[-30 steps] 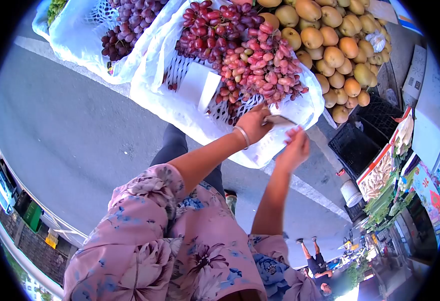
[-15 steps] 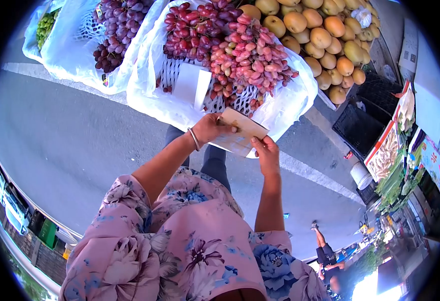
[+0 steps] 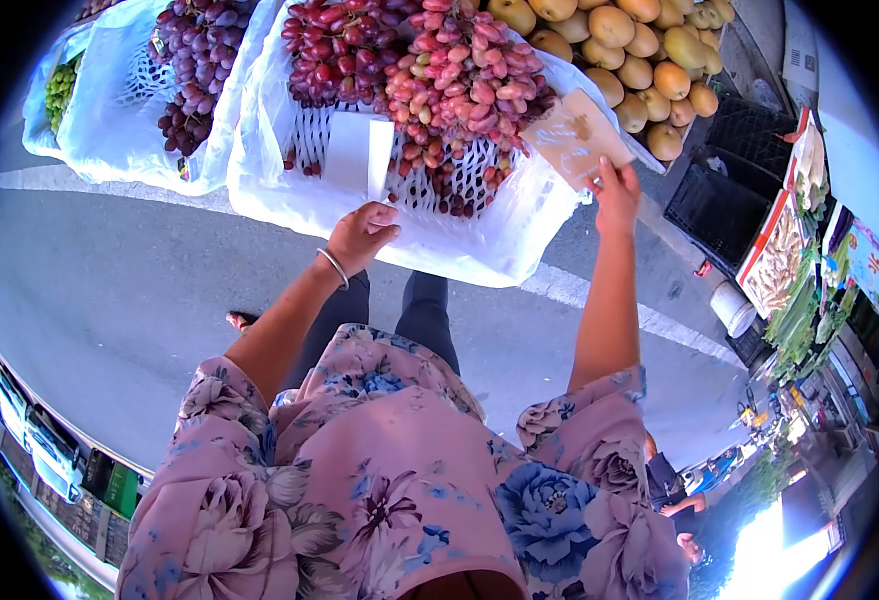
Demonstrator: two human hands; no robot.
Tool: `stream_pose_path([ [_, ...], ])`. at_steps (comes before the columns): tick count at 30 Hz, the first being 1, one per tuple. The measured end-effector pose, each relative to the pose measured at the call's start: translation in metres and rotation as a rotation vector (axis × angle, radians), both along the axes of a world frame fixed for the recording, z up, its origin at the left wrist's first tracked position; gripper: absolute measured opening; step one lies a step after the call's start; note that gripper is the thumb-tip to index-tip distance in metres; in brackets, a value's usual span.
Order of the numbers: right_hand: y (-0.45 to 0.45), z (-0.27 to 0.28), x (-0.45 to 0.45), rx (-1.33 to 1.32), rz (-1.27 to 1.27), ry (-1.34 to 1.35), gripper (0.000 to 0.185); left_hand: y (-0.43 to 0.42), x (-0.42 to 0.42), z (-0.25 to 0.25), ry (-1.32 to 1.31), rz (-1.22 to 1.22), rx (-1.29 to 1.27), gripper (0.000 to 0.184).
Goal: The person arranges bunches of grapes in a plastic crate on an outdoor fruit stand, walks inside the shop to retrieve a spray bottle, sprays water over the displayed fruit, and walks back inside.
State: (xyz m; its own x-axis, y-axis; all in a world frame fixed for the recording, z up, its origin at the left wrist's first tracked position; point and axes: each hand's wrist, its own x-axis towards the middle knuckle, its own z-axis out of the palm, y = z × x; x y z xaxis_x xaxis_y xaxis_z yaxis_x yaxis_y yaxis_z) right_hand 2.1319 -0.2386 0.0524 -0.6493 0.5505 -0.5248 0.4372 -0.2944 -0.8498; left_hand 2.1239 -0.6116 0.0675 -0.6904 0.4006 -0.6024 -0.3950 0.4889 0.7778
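My right hand (image 3: pixel 614 195) grips the lower edge of a brown cardboard sign (image 3: pixel 575 138) with pale handwriting. The sign is tilted over the right rim of a plastic-lined crate (image 3: pixel 459 245), beside the red grapes (image 3: pixel 464 85). My left hand (image 3: pixel 361 238), with a silver bangle at its wrist, is at the crate's front edge. Its fingers are curled in, and nothing shows in them. Inside the crate, a folded white card (image 3: pixel 357 155) stands left of the lighter grapes, with a few loose grapes scattered on the netted base.
Left of this crate is another lined crate with dark purple grapes (image 3: pixel 194 75), then green grapes (image 3: pixel 60 95). Yellow-brown pears (image 3: pixel 629 60) are heaped at the upper right. Black crates (image 3: pixel 719 210) and a white bucket (image 3: pixel 731 308) stand to the right. A person (image 3: pixel 671 490) is at lower right.
Both hands were on the sign. My left hand has let go and moved left, while my right hand has carried the sign up and right, turning its written side into view.
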Motion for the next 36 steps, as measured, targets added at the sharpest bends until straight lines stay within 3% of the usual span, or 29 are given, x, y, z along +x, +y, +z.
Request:
stream_pose_path([
  [7,-0.014,-0.006,-0.042,0.245,-0.094,-0.012,0.025,0.000,-0.001,-0.007,0.045,0.018,0.019,0.026],
  [11,-0.009,-0.014,-0.044,0.233,-0.049,-0.113,0.029,0.012,-0.005,-0.006,0.040,-0.064,-0.098,0.022],
  [13,-0.009,-0.009,-0.041,0.231,-0.069,-0.092,0.029,0.015,-0.009,-0.012,0.239,-0.221,-0.183,0.024],
  [17,-0.015,-0.008,-0.035,0.284,-0.189,-0.058,0.029,0.016,-0.013,-0.011,0.190,-0.208,-0.172,0.024],
  [24,0.005,0.004,-0.027,0.304,-0.034,-0.039,0.021,0.009,-0.009,-0.006,0.158,-0.198,-0.191,0.024],
  [27,0.033,0.045,-0.035,0.308,0.069,0.009,0.018,0.004,-0.010,0.003,0.261,-0.258,-0.256,0.023],
  [29,0.055,0.067,-0.046,0.737,0.483,-0.029,0.018,0.005,-0.015,0.013,0.346,-0.323,-0.326,0.021],
  [30,0.050,0.085,-0.057,0.733,0.487,-0.029,0.018,0.006,-0.018,0.018,0.388,-0.408,-0.447,0.021],
  [32,0.028,0.112,-0.079,1.196,0.827,-0.151,0.020,0.002,-0.020,0.014,0.406,-0.527,-0.559,0.021],
  [33,0.018,0.103,-0.086,1.191,0.830,-0.147,0.020,-0.001,-0.018,0.005,0.403,-0.525,-0.565,0.021],
  [35,0.001,0.072,-0.109,1.274,1.109,-0.108,0.022,-0.006,-0.017,-0.009,0.592,-0.657,-0.588,0.025],
  [36,-0.007,0.062,-0.116,1.269,1.111,-0.103,0.022,-0.005,-0.021,-0.012,0.506,-0.730,-0.608,0.029],
])
